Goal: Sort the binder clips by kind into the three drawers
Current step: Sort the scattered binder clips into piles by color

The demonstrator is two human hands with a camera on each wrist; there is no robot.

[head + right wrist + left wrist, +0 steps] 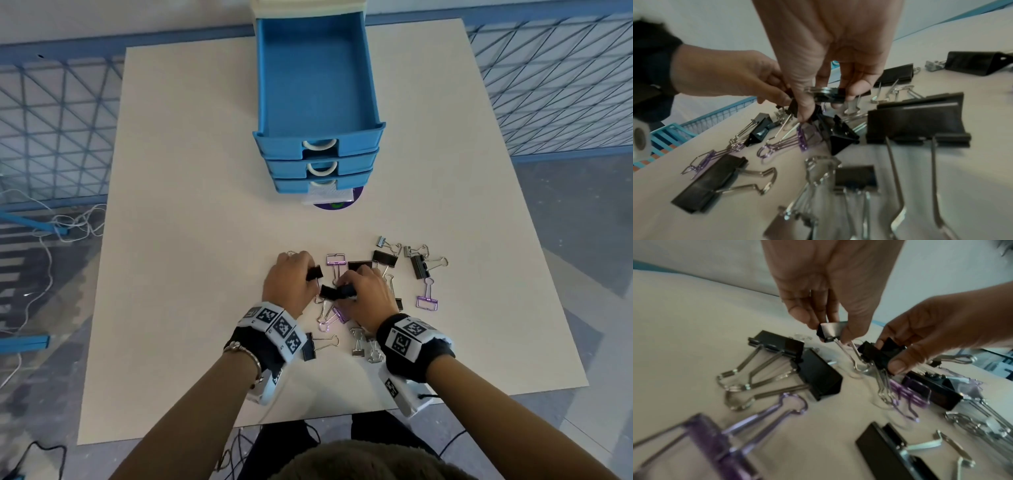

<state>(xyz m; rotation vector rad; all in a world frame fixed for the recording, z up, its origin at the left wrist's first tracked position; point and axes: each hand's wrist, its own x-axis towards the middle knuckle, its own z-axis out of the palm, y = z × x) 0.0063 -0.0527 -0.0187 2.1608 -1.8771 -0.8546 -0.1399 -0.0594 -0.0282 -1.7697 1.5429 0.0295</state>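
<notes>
Blue wire fencing (61, 113) rings a pale table (191, 240), and beyond it cables (51, 222) trail over the floor. At the table's far edge stands a blue drawer unit (320, 161) with white ring handles; its top drawer (317, 78) is pulled far out toward the person, and the two drawers below it (322, 176) are out only a little.

Binder clips lie scattered on the near half of the table, closer to its right edge than its left. Both hands work in the middle of this scatter, lifted just above the surface. The left hand (289, 279) pinches a small black clip (831, 331) between thumb and fingertips, its wire handles hanging down. The right hand (368, 294) grips another small black clip (878, 353) by its body, close beside the first.

Around them lie larger black clips (385, 257), purple clips (426, 301) and small silver clips (356, 342). One more black clip (310, 346) lies beside the left wrist, toward the near edge. Both wrists wear black bands with printed square markers (274, 322).
</notes>
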